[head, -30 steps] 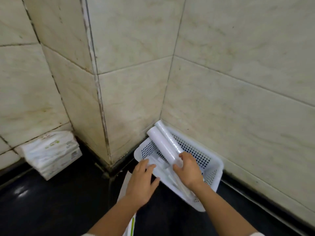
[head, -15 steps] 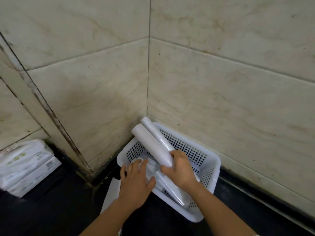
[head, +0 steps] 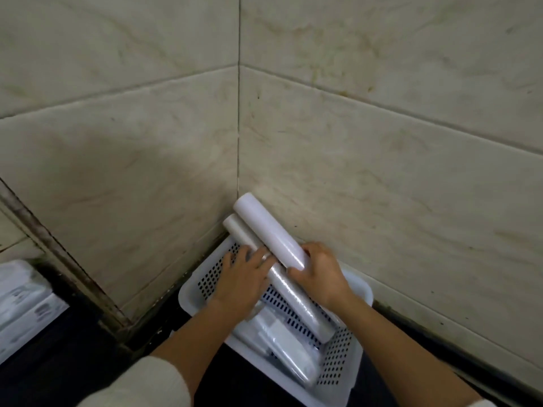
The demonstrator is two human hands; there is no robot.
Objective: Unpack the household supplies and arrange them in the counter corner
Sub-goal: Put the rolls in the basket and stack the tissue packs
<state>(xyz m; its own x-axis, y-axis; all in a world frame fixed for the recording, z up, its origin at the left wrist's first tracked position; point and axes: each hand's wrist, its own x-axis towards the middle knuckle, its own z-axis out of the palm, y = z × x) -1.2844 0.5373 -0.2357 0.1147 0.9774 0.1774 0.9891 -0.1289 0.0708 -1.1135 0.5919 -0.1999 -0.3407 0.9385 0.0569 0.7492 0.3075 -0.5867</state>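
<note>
A white perforated plastic basket [head: 357,292] sits on the dark counter, pushed into the tiled wall corner. My right hand [head: 318,274] grips the near end of a thick white roll [head: 264,229] that angles up toward the corner. Beside it a thinner clear-wrapped roll [head: 293,295] leans across the basket, its far end resting against the wall. My left hand [head: 242,279] lies flat over that thinner roll, fingers spread on it. More wrapped rolls [head: 282,348] lie in the basket's near half.
A stack of white tissue packs [head: 20,306] rests on the counter at the far left, beyond a protruding tiled column edge [head: 67,265]. Tiled walls close in behind and to the right of the basket.
The view has shifted right and closer to the corner. My right hand has raised the thick roll so it lies above the thinner one, and my left hand has moved onto the thinner roll.
</note>
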